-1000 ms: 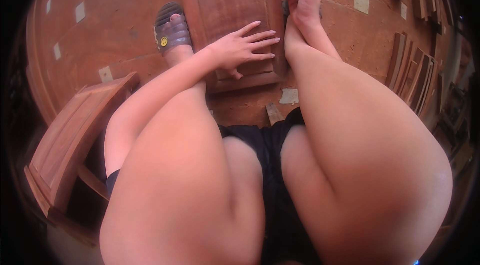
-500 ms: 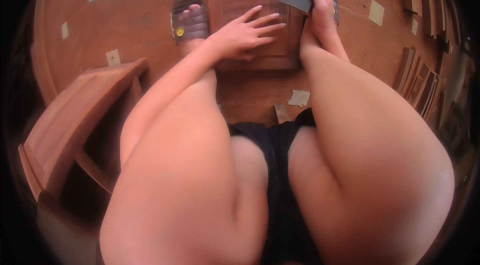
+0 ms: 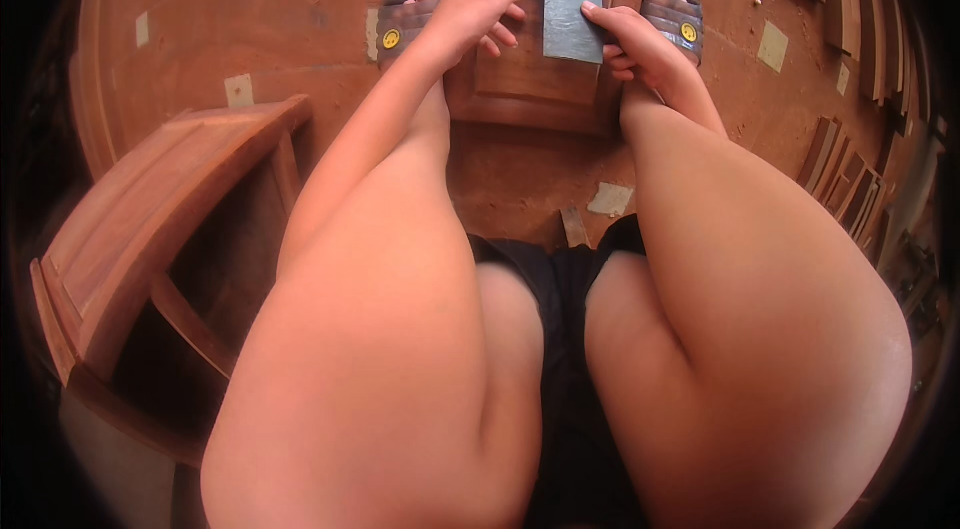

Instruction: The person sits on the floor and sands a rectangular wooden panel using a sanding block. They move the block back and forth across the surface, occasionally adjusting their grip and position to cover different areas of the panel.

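One blue-grey rectangular sheet [image 3: 572,1], pinched by the right hand [image 3: 653,46], now sits squarely over the reddish-brown wooden panel [image 3: 530,86], within reach of the left hand [image 3: 468,19], its empty fingers newly half-curled.

Your right hand [image 3: 652,49] pinches a thin, blue-grey rectangular sheet [image 3: 572,14] by its right edge, over a reddish-brown wooden panel [image 3: 535,84] between your feet. Your left hand [image 3: 470,17], fingers loosely bent, sits near the sheet but apart. A curved brown wooden frame [image 3: 150,214] stands to your left.
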Available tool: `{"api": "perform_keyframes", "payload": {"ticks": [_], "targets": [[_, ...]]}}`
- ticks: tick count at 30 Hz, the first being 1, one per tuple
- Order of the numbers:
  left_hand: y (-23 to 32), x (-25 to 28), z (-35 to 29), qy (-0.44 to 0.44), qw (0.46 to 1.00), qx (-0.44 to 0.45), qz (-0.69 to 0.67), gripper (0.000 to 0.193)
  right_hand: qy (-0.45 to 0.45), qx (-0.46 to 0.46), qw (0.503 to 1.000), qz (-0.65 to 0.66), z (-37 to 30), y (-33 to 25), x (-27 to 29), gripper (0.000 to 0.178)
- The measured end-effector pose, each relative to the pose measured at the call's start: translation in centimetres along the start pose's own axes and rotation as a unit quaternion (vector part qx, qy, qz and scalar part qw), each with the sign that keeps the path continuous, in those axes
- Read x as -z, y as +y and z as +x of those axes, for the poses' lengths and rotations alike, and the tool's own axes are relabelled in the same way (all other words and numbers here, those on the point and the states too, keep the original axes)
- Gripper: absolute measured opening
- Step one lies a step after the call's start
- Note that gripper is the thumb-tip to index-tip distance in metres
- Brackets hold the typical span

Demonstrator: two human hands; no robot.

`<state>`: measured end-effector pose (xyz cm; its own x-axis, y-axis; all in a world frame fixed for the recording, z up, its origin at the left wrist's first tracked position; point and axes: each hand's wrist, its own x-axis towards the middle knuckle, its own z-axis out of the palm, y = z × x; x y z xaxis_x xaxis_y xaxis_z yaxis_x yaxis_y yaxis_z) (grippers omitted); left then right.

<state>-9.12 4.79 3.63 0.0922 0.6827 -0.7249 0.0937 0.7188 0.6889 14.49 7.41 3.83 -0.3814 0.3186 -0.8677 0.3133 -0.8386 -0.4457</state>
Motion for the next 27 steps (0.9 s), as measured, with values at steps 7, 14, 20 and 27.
{"api": "perform_keyframes", "payload": {"ticks": [7,14,20,27], "targets": [[-0.9,-2.8,1.2,-0.062,0.998,0.009,-0.012,0.036,0.086,0.015,0.989,-0.122,1.0,0.1,-1.4,0.047],[1.5,-3.6,4.8,0.009,1.000,0.011,-0.012,0.032,0.188,0.156,0.941,-0.234,5.2,-0.2,0.6,0.062],[-0.4,-2.6,1.0,-0.057,0.987,0.147,-0.004,0.033,0.045,0.016,0.980,-0.194,1.2,0.5,-0.3,0.054],[-0.8,-2.6,1.8,-0.060,0.997,0.037,-0.008,0.034,0.236,0.186,0.900,-0.315,4.0,-1.7,0.2,0.059]]}}
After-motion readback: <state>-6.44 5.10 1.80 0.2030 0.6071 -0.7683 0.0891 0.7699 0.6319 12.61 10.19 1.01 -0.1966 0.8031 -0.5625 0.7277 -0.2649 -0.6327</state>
